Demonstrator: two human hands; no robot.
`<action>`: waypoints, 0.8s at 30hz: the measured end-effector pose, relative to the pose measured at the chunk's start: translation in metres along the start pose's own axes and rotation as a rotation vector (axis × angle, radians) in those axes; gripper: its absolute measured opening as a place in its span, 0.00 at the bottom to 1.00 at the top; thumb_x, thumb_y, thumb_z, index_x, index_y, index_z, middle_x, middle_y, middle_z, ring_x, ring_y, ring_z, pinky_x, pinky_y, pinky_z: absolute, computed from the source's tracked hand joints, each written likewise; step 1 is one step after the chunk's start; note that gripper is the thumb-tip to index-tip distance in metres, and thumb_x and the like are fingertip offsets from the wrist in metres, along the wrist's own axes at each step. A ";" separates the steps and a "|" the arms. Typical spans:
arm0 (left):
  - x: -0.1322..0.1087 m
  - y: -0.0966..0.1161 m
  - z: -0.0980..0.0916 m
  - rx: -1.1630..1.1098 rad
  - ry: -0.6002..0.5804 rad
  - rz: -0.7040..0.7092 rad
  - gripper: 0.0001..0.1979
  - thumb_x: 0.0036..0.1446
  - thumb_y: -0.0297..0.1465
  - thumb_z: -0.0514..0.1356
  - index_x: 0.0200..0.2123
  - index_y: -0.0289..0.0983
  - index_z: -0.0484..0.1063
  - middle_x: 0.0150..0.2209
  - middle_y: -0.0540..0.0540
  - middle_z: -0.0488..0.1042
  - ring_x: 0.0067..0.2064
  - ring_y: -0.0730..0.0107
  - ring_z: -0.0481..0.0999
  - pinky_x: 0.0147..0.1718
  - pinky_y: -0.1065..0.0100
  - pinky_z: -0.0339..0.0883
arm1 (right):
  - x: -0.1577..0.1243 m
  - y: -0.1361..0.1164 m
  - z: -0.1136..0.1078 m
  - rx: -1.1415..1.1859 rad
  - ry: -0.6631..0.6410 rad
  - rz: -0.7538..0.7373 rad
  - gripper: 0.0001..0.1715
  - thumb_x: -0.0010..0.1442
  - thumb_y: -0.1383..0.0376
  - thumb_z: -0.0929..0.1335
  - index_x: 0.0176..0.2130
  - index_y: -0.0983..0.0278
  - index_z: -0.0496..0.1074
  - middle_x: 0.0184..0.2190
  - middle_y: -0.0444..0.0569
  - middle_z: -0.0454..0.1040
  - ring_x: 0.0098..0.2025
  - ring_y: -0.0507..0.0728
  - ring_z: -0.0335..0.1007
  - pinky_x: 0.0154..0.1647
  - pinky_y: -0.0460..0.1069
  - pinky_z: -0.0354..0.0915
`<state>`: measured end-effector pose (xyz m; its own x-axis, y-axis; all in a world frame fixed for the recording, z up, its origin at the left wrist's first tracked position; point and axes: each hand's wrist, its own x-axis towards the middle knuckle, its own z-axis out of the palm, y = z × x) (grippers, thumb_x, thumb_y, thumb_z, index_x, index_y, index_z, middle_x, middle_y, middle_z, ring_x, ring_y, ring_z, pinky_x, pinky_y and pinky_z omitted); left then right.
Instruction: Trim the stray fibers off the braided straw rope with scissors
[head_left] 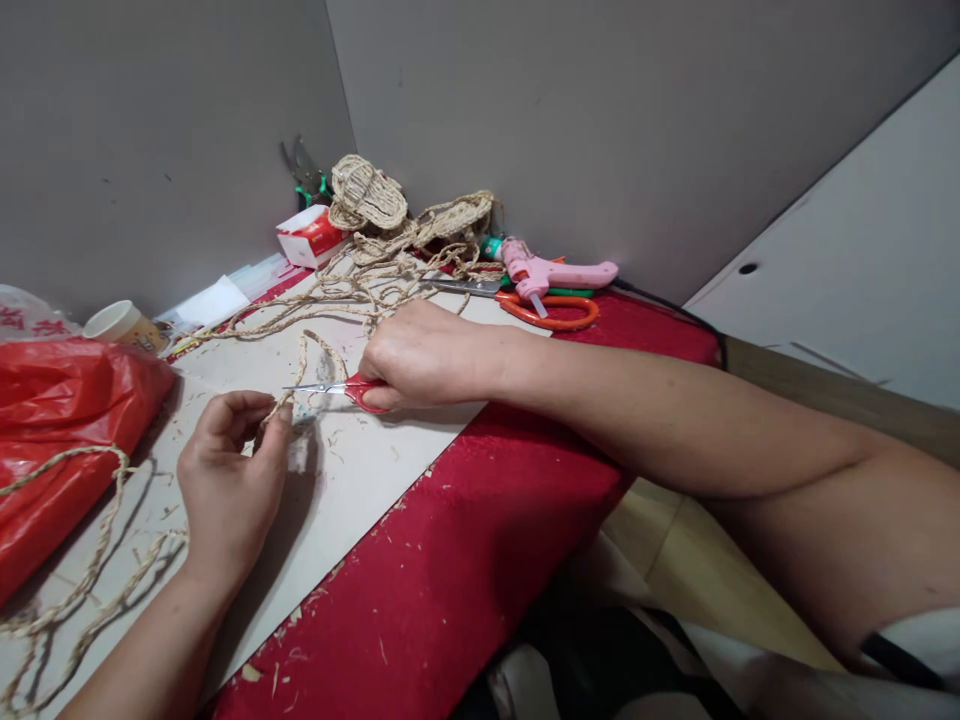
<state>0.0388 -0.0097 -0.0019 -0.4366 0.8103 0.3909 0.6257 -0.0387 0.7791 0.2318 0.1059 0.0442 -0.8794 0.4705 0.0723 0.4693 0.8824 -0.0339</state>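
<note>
My right hand (424,355) is closed around small red-handled scissors (341,389), whose thin metal blades point left toward a strand of braided straw rope (304,350). My left hand (229,480) pinches the end of that rope just beside the blade tips, fingers curled together. The rope loops up from the pinch and runs back to a tangled pile (382,265) near the wall. Both hands rest over a pale board (352,480) lying on a red cloth (480,540).
Woven straw pieces (367,195), a pink glue gun (551,272), orange-handled scissors (551,312) and a red-white box (311,236) sit at the back. A red plastic bag (64,420) and a paper cup (120,322) lie left. More rope (82,590) trails at the near left.
</note>
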 end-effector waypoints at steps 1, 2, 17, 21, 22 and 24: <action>0.002 -0.001 0.000 -0.068 -0.031 -0.059 0.09 0.52 0.36 0.68 0.37 0.40 0.75 0.34 0.49 0.76 0.34 0.69 0.73 0.36 0.71 0.65 | 0.000 0.000 0.000 0.004 -0.002 0.001 0.21 0.62 0.57 0.63 0.37 0.66 0.80 0.28 0.52 0.78 0.25 0.52 0.61 0.28 0.49 0.45; 0.004 -0.002 0.000 -0.142 -0.072 -0.119 0.10 0.53 0.37 0.68 0.37 0.39 0.76 0.33 0.48 0.77 0.32 0.70 0.72 0.34 0.71 0.65 | 0.000 0.000 0.001 0.008 -0.003 0.005 0.20 0.61 0.57 0.63 0.37 0.66 0.80 0.28 0.52 0.78 0.25 0.52 0.61 0.29 0.49 0.46; 0.011 -0.001 0.006 -0.491 -0.061 -0.457 0.13 0.36 0.32 0.75 0.28 0.35 0.81 0.22 0.50 0.73 0.23 0.79 0.66 0.22 0.77 0.57 | 0.000 -0.001 0.004 -0.016 0.011 0.004 0.25 0.58 0.51 0.63 0.36 0.66 0.79 0.27 0.53 0.77 0.24 0.53 0.61 0.27 0.49 0.43; 0.010 -0.004 0.006 -0.492 -0.078 -0.450 0.12 0.37 0.31 0.75 0.28 0.35 0.80 0.24 0.50 0.75 0.23 0.79 0.66 0.23 0.76 0.58 | 0.003 -0.003 0.010 -0.030 0.045 -0.009 0.25 0.58 0.50 0.63 0.36 0.66 0.80 0.26 0.54 0.77 0.25 0.54 0.63 0.26 0.49 0.43; 0.010 -0.005 0.007 -0.491 -0.086 -0.445 0.11 0.38 0.31 0.74 0.28 0.35 0.80 0.24 0.50 0.75 0.23 0.79 0.66 0.23 0.75 0.58 | 0.003 -0.003 0.011 -0.030 0.057 -0.014 0.25 0.58 0.50 0.63 0.36 0.66 0.80 0.26 0.54 0.77 0.25 0.54 0.64 0.26 0.49 0.43; 0.010 -0.007 0.007 -0.485 -0.095 -0.431 0.10 0.39 0.31 0.74 0.28 0.35 0.80 0.24 0.50 0.74 0.24 0.78 0.66 0.23 0.75 0.58 | 0.005 -0.004 0.014 -0.034 0.076 -0.022 0.25 0.58 0.51 0.63 0.37 0.66 0.80 0.26 0.54 0.77 0.26 0.55 0.65 0.27 0.49 0.44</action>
<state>0.0348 0.0023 -0.0065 -0.5101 0.8595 -0.0337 0.0355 0.0601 0.9976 0.2245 0.1045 0.0312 -0.8816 0.4483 0.1477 0.4535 0.8912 0.0023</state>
